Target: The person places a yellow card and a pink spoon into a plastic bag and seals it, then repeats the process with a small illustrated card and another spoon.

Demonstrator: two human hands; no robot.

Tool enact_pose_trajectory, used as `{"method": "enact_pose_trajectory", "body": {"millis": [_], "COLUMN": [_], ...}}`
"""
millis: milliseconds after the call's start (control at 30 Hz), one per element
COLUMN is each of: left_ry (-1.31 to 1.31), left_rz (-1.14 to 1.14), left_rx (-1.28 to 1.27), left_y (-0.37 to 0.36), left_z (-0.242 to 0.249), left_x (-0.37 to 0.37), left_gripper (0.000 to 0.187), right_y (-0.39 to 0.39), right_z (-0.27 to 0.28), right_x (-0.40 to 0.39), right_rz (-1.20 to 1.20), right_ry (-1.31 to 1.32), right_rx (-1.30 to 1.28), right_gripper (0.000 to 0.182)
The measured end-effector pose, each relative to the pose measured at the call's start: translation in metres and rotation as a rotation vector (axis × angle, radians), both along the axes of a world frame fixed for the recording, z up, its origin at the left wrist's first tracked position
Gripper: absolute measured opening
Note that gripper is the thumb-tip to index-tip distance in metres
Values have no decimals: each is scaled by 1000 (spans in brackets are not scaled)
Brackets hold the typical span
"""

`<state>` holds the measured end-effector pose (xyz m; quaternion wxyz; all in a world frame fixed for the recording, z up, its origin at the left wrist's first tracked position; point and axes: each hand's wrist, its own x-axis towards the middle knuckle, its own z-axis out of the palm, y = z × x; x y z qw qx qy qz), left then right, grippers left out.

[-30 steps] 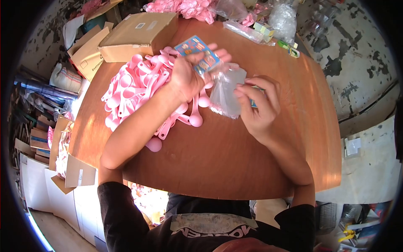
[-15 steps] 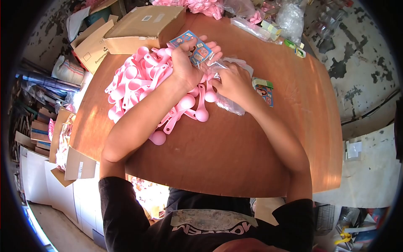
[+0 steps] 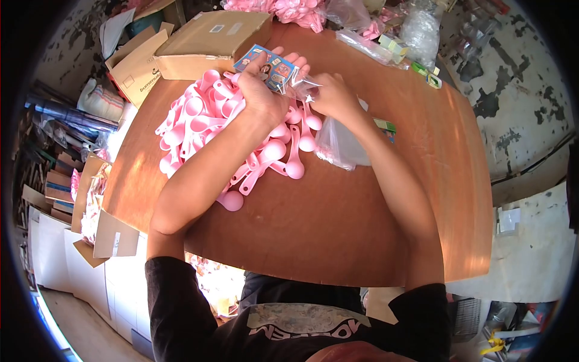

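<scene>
My left hand [image 3: 265,84] lies palm up above the pile of pink spoons [image 3: 196,111], its thumb over a blue printed card [image 3: 274,69] in clear plastic. My right hand [image 3: 332,96] pinches the clear wrapping at the card's right end. Several pink spoons lie below both hands, near the wrapping. Beside my right forearm, clear plastic bags [image 3: 341,142] rest on the wooden table [image 3: 313,223]. A second printed card pack [image 3: 385,128] is partly hidden behind that forearm.
A closed cardboard box [image 3: 214,42] stands at the table's back left, with an open carton [image 3: 136,69] beside it. Pink packets [image 3: 298,12] and plastic wrap [image 3: 419,36] lie along the back edge. A green object [image 3: 427,75] sits at the back right.
My right hand has moved slightly up and right, with its fingers drawn in on the wrapping. The card has shifted a little left. More of the plastic bags shows beneath my right hand.
</scene>
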<state>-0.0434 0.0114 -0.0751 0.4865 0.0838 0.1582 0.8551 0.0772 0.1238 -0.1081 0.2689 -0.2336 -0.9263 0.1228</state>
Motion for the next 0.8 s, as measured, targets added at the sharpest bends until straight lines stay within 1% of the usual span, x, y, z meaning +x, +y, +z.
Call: {"method": "enact_pose_trajectory", "body": {"millis": [67, 100, 167, 200, 267, 367, 500, 567, 600, 667, 700, 733, 800], "left_ry": [2, -1, -2, 5, 11, 0, 21, 17, 14, 7, 8, 11, 40], "left_rz": [-8, -17, -28, -28, -34, -32, -55, -62, -68, -66, -73, -83, -92], "left_rx": [-8, -20, -34, -24, -17, -19, -15, -18, -7, 4, 8, 11, 4], "left_y": [-2, -2, -2, -2, -1, -1, -2, -2, -2, -2, -2, -2, -3], "left_z": [0, 0, 0, -1, -2, -2, -3, -3, -5, -7, -7, -7, -7], "left_x": [2, 3, 4, 4, 3, 4, 6, 5, 4, 1, 1, 1, 2], "left_gripper": [38, 38, 38, 37, 37, 38, 38, 38, 38, 38, 38, 38, 37], "right_y": [30, 25, 14, 15, 19, 23, 22, 19, 16, 9, 13, 9, -1], "right_z": [-33, -30, -27, -24, -19, -19, -19, -8, -5, 1, -4, 3, 19], "right_x": [-11, -15, -22, -22, -21, -21, -20, -18, -14, -2, 4, 14, 40], "right_rz": [137, 137, 120, 115, 160, 146, 125, 56, 59, -64, -41, -42, 49], "right_ry": [20, 23, 231, 232, 116, 50, 87, -120, -123, 104, 196, 194, 230], "right_rx": [406, 406, 343, 343, 169, 141, 126, -68, -69, -410, -612, -611, -952], "right_gripper": [15, 15, 11, 11, 21, 22, 19, 30, 30, 43, 45, 45, 30]}}
